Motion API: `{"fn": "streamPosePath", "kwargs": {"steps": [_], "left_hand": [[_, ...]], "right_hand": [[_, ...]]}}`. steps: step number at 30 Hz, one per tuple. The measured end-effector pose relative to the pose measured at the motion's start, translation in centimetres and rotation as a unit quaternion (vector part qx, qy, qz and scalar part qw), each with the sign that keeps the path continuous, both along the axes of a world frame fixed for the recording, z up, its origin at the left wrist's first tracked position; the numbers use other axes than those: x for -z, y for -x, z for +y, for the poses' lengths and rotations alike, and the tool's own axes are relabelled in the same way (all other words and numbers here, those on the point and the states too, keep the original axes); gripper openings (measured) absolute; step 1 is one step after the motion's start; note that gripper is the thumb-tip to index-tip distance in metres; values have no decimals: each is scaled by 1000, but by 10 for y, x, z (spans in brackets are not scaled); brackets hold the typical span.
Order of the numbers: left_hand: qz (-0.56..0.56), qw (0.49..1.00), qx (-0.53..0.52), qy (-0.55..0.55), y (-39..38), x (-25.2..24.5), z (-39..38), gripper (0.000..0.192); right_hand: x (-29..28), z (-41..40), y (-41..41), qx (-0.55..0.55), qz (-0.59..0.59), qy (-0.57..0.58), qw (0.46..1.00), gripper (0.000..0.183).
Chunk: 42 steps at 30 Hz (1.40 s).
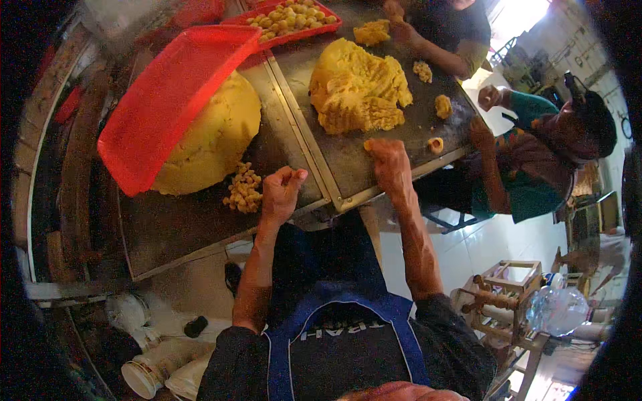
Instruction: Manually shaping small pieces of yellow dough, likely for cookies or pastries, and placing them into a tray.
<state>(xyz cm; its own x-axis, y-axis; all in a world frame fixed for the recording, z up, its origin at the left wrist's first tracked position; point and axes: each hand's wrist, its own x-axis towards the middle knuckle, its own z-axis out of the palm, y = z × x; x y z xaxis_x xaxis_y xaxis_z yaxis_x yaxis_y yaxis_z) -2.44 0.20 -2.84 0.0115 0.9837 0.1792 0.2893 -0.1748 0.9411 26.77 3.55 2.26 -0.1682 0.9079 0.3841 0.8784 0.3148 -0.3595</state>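
My left hand is over the metal table with its fingers curled; whether anything is inside cannot be seen. Just left of it lies a heap of small tan lumps. My right hand is closed near the table's front edge, a bit of yellow dough showing at its fingertips. Beyond that hand rests a large, torn-looking mass of yellow dough. A bigger, smooth dough mound sits at the left, partly covered by a tilted red plastic tray.
Another red tray holds several round dough balls. A dough chunk, small lumps and a hollowed dough piece lie at the right. Two co-workers are at the table's far and right sides. A wooden stool stands behind.
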Motion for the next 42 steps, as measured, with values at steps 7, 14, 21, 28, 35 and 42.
{"fn": "streamPosePath", "kwargs": {"steps": [7,14,21,28,35,42], "left_hand": [[-93,995,-2,47,-10,-20,-6,39],[18,998,4,-60,-8,-27,-6,31],[-57,998,20,15,2,3,-5,30],[-88,995,33,20,-5,-30,-8,33],[-151,986,28,69,6,-2,-7,43],[-212,965,129,87,19,18,4,34]], "right_hand": [[-3,-16,5,43,179,41,982,28],[4,-21,-4,46,97,34,994,24],[13,-26,-17,52,35,-28,998,21],[3,-35,8,50,251,-84,963,23],[-22,-37,16,90,153,-41,983,19],[-4,-12,-15,89,184,-69,977,22]]}}
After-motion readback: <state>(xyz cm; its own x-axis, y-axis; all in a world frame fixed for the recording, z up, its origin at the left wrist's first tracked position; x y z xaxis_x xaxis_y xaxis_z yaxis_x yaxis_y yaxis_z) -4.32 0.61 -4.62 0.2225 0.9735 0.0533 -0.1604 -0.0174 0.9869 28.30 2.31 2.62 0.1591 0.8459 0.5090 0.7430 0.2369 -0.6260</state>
